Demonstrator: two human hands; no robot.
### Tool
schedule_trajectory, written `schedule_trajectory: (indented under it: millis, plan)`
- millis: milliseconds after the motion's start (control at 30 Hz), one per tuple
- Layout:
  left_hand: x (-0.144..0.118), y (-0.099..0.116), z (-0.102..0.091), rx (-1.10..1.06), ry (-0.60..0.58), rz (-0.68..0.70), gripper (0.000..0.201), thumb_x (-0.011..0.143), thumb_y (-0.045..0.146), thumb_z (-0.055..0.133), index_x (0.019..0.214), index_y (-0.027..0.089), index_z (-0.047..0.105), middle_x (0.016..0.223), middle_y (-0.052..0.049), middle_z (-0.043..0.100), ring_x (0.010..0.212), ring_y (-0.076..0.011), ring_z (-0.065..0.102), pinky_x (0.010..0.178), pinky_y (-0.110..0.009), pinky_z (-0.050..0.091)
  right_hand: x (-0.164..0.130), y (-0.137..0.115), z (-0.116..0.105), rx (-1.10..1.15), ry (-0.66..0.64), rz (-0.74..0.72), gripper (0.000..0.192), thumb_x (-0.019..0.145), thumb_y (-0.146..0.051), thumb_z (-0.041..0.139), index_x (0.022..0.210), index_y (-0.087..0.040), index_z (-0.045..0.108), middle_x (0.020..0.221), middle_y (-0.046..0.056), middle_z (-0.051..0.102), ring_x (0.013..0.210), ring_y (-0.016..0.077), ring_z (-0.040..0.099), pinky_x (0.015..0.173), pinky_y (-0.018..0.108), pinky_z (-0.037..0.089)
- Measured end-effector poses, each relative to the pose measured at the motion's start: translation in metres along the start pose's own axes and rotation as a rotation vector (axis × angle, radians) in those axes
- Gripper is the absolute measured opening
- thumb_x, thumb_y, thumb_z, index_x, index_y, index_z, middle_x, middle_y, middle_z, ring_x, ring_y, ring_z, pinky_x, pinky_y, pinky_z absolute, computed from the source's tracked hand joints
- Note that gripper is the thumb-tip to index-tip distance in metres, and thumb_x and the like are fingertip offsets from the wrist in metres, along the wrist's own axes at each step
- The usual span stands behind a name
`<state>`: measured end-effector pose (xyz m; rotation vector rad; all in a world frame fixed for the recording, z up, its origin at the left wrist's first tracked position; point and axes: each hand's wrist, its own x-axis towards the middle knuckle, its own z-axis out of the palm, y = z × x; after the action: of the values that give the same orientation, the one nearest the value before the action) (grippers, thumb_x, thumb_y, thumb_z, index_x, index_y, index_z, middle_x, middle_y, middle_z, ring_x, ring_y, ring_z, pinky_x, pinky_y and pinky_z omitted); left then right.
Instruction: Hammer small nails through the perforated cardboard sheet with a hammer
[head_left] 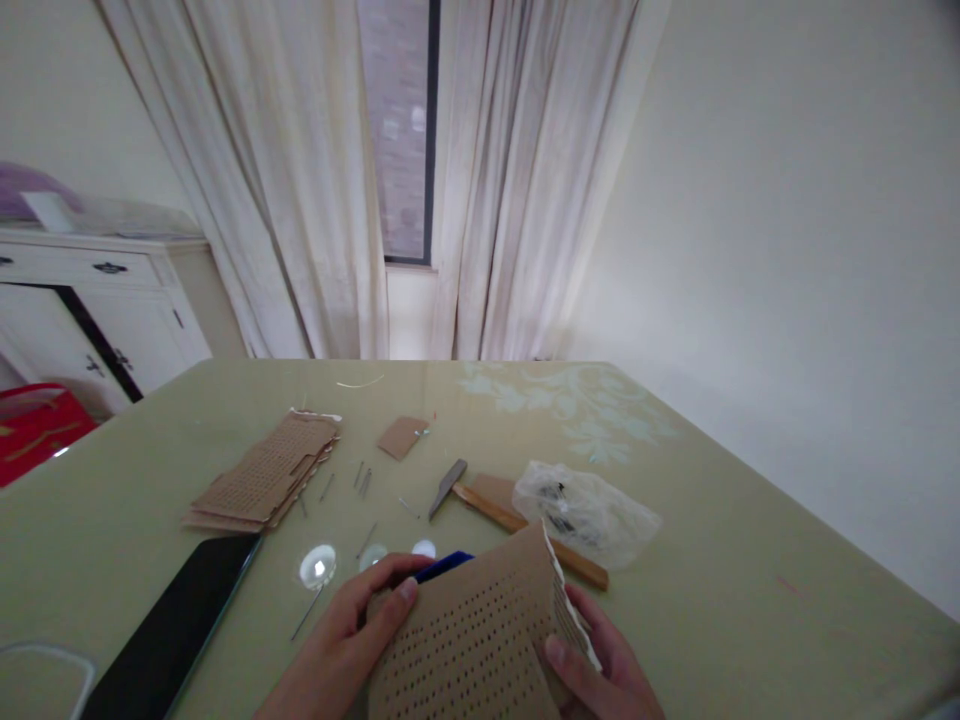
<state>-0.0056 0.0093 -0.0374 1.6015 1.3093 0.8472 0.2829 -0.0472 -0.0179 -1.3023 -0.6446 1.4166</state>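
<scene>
Both hands hold a stack of brown perforated cardboard sheets (472, 625) low in the middle of the view. Rows of small holes cover its face, and a ragged whitish edge runs down its right side. My left hand (367, 625) grips the upper left corner, thumb in front and fingers behind. My right hand (600, 665) pinches the right edge, its thumb on the front. A dark blue flat piece (444, 567) shows behind the top edge by my left fingers; most of it is hidden. Just beyond lies a hammer (517, 520), its wooden handle partly covered by the cardboard.
Another perforated cardboard stack (266, 475) lies on the table (720, 600) at left, near a black phone-like slab (176, 620). Several nails (365, 483) are scattered mid-table. A clear plastic bag (589, 510) with dark bits and a small brown card (403, 437) lie farther back.
</scene>
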Motion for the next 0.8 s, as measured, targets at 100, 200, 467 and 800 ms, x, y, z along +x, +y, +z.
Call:
schedule_trajectory:
  millis: [100,200,467,800]
  plan:
    - [0.004,-0.001,0.004,-0.010,-0.031,-0.008,0.049,0.104,0.069,0.051,0.133,0.039,0.075,0.136,-0.004,0.078,0.131,-0.0336,0.070,0.117,-0.056,0.053,0.012,-0.016,-0.011,-0.053,-0.122,-0.108,0.076,0.070,-0.062,0.095,0.131,-0.023,0.072,0.120,0.018,0.081,0.116,0.0416,0.076,0.097,0.053,0.059]
    - [0.005,-0.002,0.009,-0.021,-0.052,-0.017,0.050,0.103,0.069,0.051,0.134,0.039,0.076,0.137,-0.004,0.078,0.132,-0.0346,0.070,0.119,-0.058,0.051,0.023,-0.030,-0.014,-0.151,-0.224,-0.175,0.087,0.072,-0.055,0.096,0.147,-0.023,0.063,0.130,0.019,0.078,0.117,0.0404,0.076,0.101,0.054,0.057]
    - [-0.002,-0.006,0.012,-0.158,0.007,-0.081,0.054,0.099,0.070,0.060,0.134,0.035,0.080,0.142,-0.003,0.078,0.135,-0.0335,0.068,0.119,-0.046,0.054,0.050,-0.026,-0.015,-0.267,-0.495,-0.140,0.105,0.068,-0.051,0.101,0.158,-0.025,0.054,0.152,0.016,0.066,0.144,0.0423,0.057,0.122,0.056,0.042]
    - [-0.008,0.010,0.020,-0.226,0.156,-0.098,0.053,0.097,0.074,0.060,0.120,0.033,0.083,0.137,-0.005,0.079,0.132,-0.0349,0.068,0.119,-0.049,0.052,0.047,-0.015,-0.015,-0.151,-0.482,-0.014,0.096,0.071,-0.051,0.099,0.153,-0.025,0.056,0.140,0.014,0.073,0.138,0.0430,0.063,0.116,0.059,0.049]
